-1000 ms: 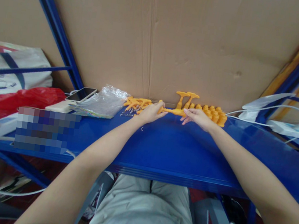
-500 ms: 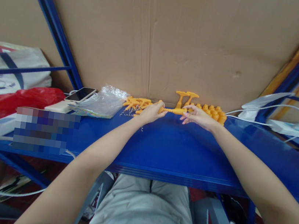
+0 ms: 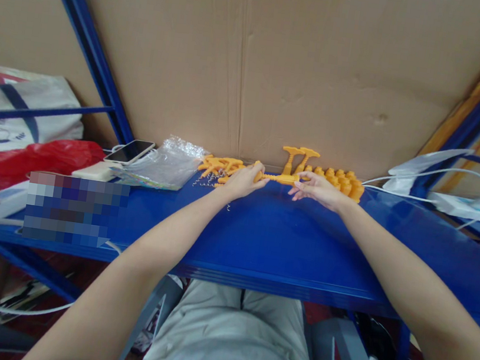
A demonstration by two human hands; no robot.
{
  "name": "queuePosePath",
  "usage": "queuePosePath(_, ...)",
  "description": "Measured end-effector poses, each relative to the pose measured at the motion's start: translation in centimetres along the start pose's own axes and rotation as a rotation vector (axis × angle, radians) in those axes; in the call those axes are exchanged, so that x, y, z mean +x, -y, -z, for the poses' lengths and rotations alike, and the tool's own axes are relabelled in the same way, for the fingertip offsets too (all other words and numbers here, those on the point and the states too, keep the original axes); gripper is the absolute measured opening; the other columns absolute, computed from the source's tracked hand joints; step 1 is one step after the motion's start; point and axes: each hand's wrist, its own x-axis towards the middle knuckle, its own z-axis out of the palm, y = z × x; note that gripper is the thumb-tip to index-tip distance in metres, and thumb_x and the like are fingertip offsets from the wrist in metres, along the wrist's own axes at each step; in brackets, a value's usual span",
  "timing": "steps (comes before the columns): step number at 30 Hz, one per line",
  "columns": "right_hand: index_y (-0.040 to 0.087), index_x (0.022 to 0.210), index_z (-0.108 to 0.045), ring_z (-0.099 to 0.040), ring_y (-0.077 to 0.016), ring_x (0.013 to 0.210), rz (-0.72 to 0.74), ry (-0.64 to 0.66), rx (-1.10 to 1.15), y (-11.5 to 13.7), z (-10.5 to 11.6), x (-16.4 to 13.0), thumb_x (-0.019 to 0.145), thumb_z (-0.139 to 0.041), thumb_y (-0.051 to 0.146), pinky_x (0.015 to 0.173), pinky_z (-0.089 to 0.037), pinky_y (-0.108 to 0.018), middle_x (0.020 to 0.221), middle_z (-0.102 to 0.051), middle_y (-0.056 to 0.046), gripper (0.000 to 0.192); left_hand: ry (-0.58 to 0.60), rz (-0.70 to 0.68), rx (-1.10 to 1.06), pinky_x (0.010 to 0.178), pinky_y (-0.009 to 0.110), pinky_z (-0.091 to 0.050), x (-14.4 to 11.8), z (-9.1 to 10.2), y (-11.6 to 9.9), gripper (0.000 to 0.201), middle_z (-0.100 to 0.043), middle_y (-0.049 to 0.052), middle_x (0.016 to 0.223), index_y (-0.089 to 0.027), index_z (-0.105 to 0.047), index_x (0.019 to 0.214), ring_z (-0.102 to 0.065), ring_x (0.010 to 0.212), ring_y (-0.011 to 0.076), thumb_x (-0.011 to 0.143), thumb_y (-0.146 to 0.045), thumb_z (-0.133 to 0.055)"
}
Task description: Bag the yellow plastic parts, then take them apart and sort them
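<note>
Between my hands an orange corkscrew [image 3: 283, 179] lies level above the blue table. My left hand [image 3: 243, 183] is closed round its handle end, mostly hiding the handle. At the other end, the fingers of my right hand [image 3: 319, 191] pinch the thicker orange sleeve, lower fingers spread. Left of my left hand is a pile of orange corkscrew handles [image 3: 221, 164] with bare metal spirals. Two corkscrews [image 3: 290, 158] stand upright at the back, T-handles up. Beyond my right hand, several orange sleeves [image 3: 343, 181] stand in rows.
A blue metal table [image 3: 276, 239] spans the front, with a cardboard wall [image 3: 318, 66] behind. On the left are clear plastic bags [image 3: 164, 163], a phone [image 3: 130, 152] and a red plastic bag [image 3: 59, 157]. A power strip [image 3: 463, 207] and white cables are at right.
</note>
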Motion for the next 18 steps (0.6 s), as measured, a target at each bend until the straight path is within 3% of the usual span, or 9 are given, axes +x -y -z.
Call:
queuePosePath(3, 0.018, 0.098, -0.056, -0.071, -0.0148, 0.060, -0.001, 0.016, 0.003, 0.1, -0.3, -0.1, 0.097, -0.066, 0.031, 0.066, -0.060, -0.028, 0.075, -0.075, -0.006, 0.016, 0.006, 0.027, 0.034, 0.081, 0.033, -0.052, -0.1, 0.1, -0.3, 0.020, -0.074, 0.012, 0.111, -0.020, -0.055, 0.110, -0.071, 0.098, 0.0255, 0.097, -0.035, -0.055)
queuePosePath(10, 0.018, 0.085, -0.055, -0.062, -0.0135, 0.044, -0.028, -0.067, -0.070, 0.4, -0.9, 0.1, 0.095, -0.059, 0.058, 0.042, -0.049, -0.022, 0.059, -0.068, -0.006, 0.042, 0.035, 0.069, 0.009, 0.078, 0.033, -0.050, -0.1, 0.2, -0.5, 0.023, -0.074, 0.011, 0.106, -0.020, -0.056, 0.110, -0.071, 0.094, 0.0263, 0.099, -0.039, -0.053)
queuePosePath(14, 0.019, 0.094, -0.059, -0.066, -0.0122, 0.052, 0.083, -0.071, -0.079, 0.2, -0.7, 0.5, 0.088, -0.074, 0.050, 0.047, -0.051, -0.021, 0.079, -0.076, -0.006, 0.034, 0.030, 0.072, -0.003, 0.077, 0.030, -0.048, 0.0, 0.2, -0.3, 0.023, -0.074, 0.009, 0.103, -0.020, -0.056, 0.109, -0.070, 0.091, 0.0241, 0.098, -0.041, -0.054)
queuePosePath(18, 0.021, 0.096, -0.060, -0.067, -0.0123, 0.056, 0.180, -0.055, -0.084, -0.2, -0.2, 0.9, 0.072, -0.089, 0.034, 0.056, -0.054, -0.023, 0.074, -0.073, 0.002, 0.040, 0.035, 0.068, -0.021, 0.076, 0.030, -0.047, 0.0, 0.1, -0.2, 0.023, -0.074, 0.009, 0.102, -0.020, -0.057, 0.108, -0.069, 0.089, 0.0237, 0.097, -0.040, -0.055)
